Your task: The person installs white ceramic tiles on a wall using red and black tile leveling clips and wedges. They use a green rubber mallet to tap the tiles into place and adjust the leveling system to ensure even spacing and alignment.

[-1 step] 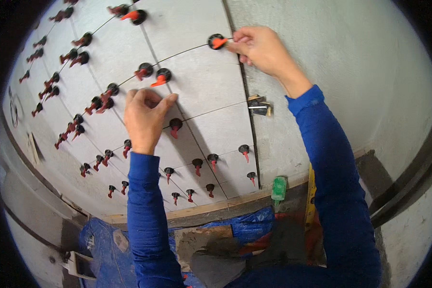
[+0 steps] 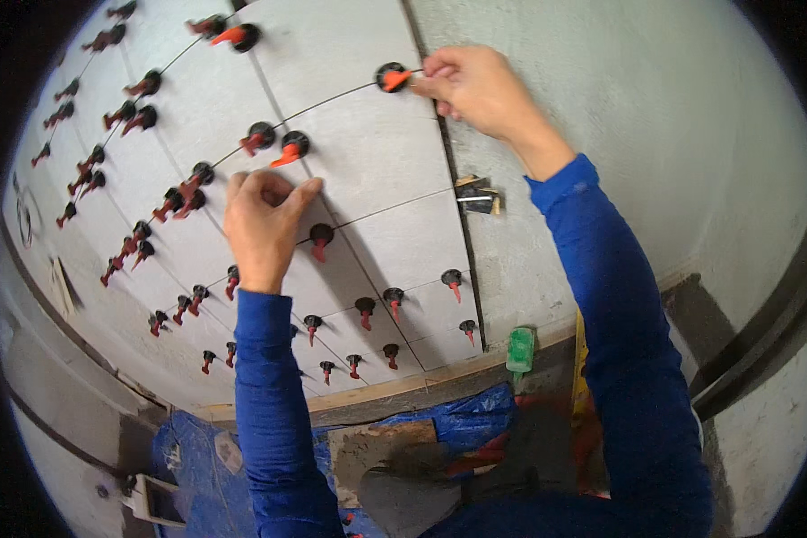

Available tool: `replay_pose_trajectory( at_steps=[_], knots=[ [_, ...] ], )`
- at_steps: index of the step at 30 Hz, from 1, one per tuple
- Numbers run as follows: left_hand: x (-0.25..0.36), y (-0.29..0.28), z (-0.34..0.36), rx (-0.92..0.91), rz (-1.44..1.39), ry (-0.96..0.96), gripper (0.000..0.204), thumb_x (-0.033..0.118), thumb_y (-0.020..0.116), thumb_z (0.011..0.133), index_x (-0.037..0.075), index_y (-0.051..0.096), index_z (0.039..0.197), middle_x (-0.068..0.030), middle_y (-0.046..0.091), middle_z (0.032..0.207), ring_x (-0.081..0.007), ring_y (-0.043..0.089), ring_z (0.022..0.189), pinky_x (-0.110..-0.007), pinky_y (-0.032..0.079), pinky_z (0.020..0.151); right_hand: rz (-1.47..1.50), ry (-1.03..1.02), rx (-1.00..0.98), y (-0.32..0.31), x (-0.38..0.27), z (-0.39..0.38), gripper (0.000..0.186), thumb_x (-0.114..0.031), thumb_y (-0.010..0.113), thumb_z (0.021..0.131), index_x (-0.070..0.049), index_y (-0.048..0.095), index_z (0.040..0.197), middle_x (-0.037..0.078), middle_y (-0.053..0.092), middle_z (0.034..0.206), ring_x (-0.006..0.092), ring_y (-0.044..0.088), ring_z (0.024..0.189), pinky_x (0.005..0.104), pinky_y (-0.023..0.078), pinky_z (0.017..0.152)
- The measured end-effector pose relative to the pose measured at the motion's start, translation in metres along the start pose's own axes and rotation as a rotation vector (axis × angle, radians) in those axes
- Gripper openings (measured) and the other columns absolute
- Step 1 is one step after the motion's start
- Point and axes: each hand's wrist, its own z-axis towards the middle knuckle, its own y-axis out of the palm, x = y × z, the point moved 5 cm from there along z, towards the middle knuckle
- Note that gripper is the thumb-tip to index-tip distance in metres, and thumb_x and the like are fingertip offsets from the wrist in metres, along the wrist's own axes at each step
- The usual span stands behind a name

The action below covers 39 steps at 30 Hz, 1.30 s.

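Note:
Pale grey tiles (image 2: 368, 152) cover the wall, with black-and-red tile-levelling clips along their joints. At the tiles' right edge, my right hand (image 2: 471, 90) is closed, thumb and fingers pinched at the tip of the orange lever on a levelling clip (image 2: 392, 78). My left hand (image 2: 264, 220) holds nothing; its thumb and fingers are apart, the fingertips at the tile face. Just above that thumb sits another clip with an orange lever (image 2: 292, 148). A darker red clip (image 2: 321, 238) is to the right of my left wrist.
Bare plastered wall (image 2: 619, 117) lies right of the tiles, with a small black box (image 2: 478, 197) set in it. A green-handled tool (image 2: 520, 350) and a yellow level (image 2: 582, 368) stand lower down. Blue sheeting (image 2: 197, 466) covers the floor beside a mortar-smeared board (image 2: 359, 453).
The whole view has shifted slightly, so the tiles and clips appear a little further left. Both hands keep nearly the same places against the tiles.

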Motion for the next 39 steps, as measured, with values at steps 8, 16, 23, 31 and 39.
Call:
replay_pose_trajectory(
  at_steps=[8,16,23,31,39],
  knots=[
    [0.005,0.002,0.005,-0.045,0.037,-0.035,0.041,0.03,0.093,0.078,-0.003,0.069,0.08,-0.0043,0.058,0.084,-0.0141,0.055,0.068,-0.031,0.049,0.064,-0.112,-0.157,0.15,-0.001,0.009,0.005,0.028,-0.023,0.082,0.09,0.002,0.072,0.099,0.008,0.07,0.076,0.0136,0.066,0.063,0.0325,0.051,0.06],
    [-0.003,0.002,0.006,-0.032,0.043,-0.024,0.043,0.037,0.093,0.074,0.0,0.071,0.08,-0.0087,0.06,0.084,-0.0214,0.06,0.071,-0.036,0.051,0.065,-0.086,-0.098,0.064,0.002,0.007,0.004,0.023,-0.021,0.08,0.091,-0.003,0.07,0.1,0.002,0.066,0.075,0.0079,0.063,0.063,0.0232,0.046,0.054],
    [0.0,0.0,-0.001,0.049,0.008,-0.032,0.039,0.032,0.095,0.07,0.003,0.071,0.079,-0.0088,0.063,0.086,-0.0265,0.064,0.075,-0.038,0.053,0.069,0.054,0.058,0.025,0.001,0.007,0.004,0.028,-0.022,0.08,0.092,0.002,0.071,0.104,0.004,0.067,0.078,0.0096,0.062,0.063,0.0261,0.049,0.057],
    [0.017,0.01,-0.017,0.252,-0.274,-0.024,0.039,0.025,0.089,0.079,0.002,0.068,0.101,-0.0105,0.066,0.092,-0.0248,0.065,0.078,-0.038,0.054,0.074,0.064,0.079,-0.005,0.002,0.007,0.003,0.022,-0.016,0.078,0.094,0.002,0.07,0.106,0.002,0.065,0.078,0.008,0.059,0.063,0.025,0.048,0.057],
    [0.029,0.018,-0.011,0.409,-0.282,-0.132,0.038,0.029,0.087,0.083,0.002,0.068,0.1,-0.009,0.067,0.093,-0.0237,0.066,0.083,-0.037,0.054,0.073,0.104,0.06,-0.015,0.003,0.009,0.002,0.018,-0.015,0.076,0.096,0.0,0.067,0.101,0.001,0.063,0.076,0.0079,0.058,0.062,0.0247,0.047,0.056]
  ],
)
